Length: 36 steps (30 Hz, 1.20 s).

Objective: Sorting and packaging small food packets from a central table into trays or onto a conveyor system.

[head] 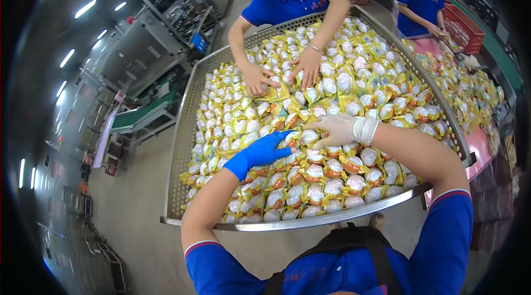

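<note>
My left hand (265,152), in a blue glove, reaches over a metal tray filled with round white items in clear and yellow wrappers. Its fingers and thumb lie on either side of a wrapped item (291,140). From the right, my right hand (338,130), in a whitish glove, spreads its thumb and fingers around another wrapped item (309,137). Whether either hand grips its item or only touches it, I cannot tell. The items lie in close rows near the tray's front rim (290,224), many with orange-red marks showing.
Across the tray, a co-worker's two hands (259,79) touch items. Another person (419,4) works at a side table (477,154) holding more wrapped items, beside a red crate (462,29). A green conveyor (143,112) stands at left. The tray has perforated raised walls (178,137).
</note>
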{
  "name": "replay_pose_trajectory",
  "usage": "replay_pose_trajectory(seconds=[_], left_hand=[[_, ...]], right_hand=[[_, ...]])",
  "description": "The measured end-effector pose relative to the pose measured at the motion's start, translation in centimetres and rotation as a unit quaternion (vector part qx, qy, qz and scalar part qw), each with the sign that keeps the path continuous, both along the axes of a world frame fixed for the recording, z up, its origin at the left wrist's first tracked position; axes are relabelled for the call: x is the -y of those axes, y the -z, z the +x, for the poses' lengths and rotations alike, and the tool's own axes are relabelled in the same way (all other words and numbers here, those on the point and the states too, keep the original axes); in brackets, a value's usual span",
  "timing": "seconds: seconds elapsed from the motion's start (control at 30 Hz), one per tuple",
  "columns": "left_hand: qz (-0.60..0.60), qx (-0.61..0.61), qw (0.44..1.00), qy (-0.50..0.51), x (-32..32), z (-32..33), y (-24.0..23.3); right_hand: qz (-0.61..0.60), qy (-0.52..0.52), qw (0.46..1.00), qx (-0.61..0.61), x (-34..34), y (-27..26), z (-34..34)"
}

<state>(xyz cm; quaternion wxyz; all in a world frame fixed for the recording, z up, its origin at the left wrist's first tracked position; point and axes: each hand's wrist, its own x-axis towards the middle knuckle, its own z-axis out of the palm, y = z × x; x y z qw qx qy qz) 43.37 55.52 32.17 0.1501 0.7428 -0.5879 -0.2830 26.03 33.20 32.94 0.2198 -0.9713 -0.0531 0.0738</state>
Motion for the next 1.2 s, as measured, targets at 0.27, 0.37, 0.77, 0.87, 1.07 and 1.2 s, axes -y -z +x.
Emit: replay_pose_trajectory(seconds=[0.27,0.37,0.77,0.87,1.07,1.2], left_hand=[[0.025,0.101,0.994,-0.007,0.8,-0.4,0.2],[0.053,0.025,0.998,0.011,1.5,0.0,-1.0],[-0.296,0.259,0.915,0.09,4.2,-24.0,-14.4],[-0.307,0.102,0.905,0.276,5.8,-35.6,-14.6],[-0.081,-0.176,0.919,0.344,15.3,-54.4,0.9],[0.072,-0.418,0.904,0.044,26.5,-59.8,20.7]], right_hand=[[-0.06,0.011,0.998,-0.023,-0.9,-1.5,-0.2],[-0.083,0.027,0.979,0.187,0.3,0.0,-2.9],[0.238,0.457,0.743,0.426,3.4,-2.5,-51.6],[0.289,0.584,0.63,0.423,1.1,8.9,-63.8],[0.501,0.64,0.54,0.219,-7.8,26.1,-71.4],[0.504,0.632,0.564,0.167,-9.7,28.2,-75.4]])
